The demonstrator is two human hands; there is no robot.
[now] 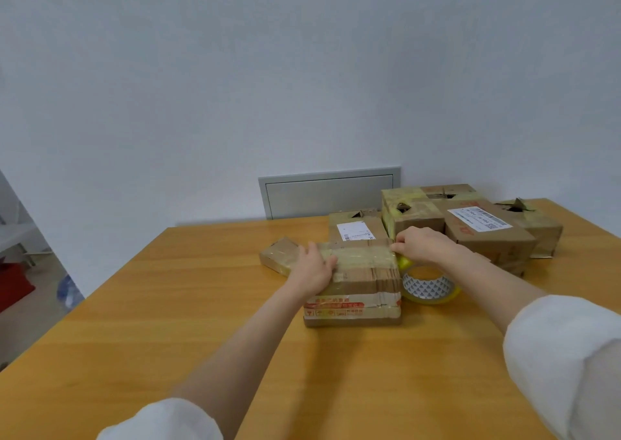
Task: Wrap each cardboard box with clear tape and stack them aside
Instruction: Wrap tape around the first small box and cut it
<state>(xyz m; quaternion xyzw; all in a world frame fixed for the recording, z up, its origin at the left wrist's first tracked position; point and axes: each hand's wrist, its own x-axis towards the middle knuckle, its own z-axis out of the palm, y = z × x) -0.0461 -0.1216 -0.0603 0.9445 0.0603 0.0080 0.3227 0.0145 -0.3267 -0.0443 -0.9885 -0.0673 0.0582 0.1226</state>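
Observation:
A flat cardboard box (pixel 361 278) with red print and a band of clear tape across its top lies in the middle of the wooden table (pixel 168 305). My left hand (pixel 314 268) presses flat on the box's left side. My right hand (pixel 425 244) is at the box's far right corner and grips a small yellow-green thing (pixel 405 263) that is mostly hidden. The roll of clear tape (pixel 428 286) lies on the table just right of the box, below my right wrist.
Behind the box stand several taped cardboard boxes: one with a white label (pixel 358 229), a taller one (pixel 413 216), a big labelled one (pixel 487 234) and one at the far right (pixel 534 224). A small flat box (pixel 279 254) lies to the left. The wall is close behind.

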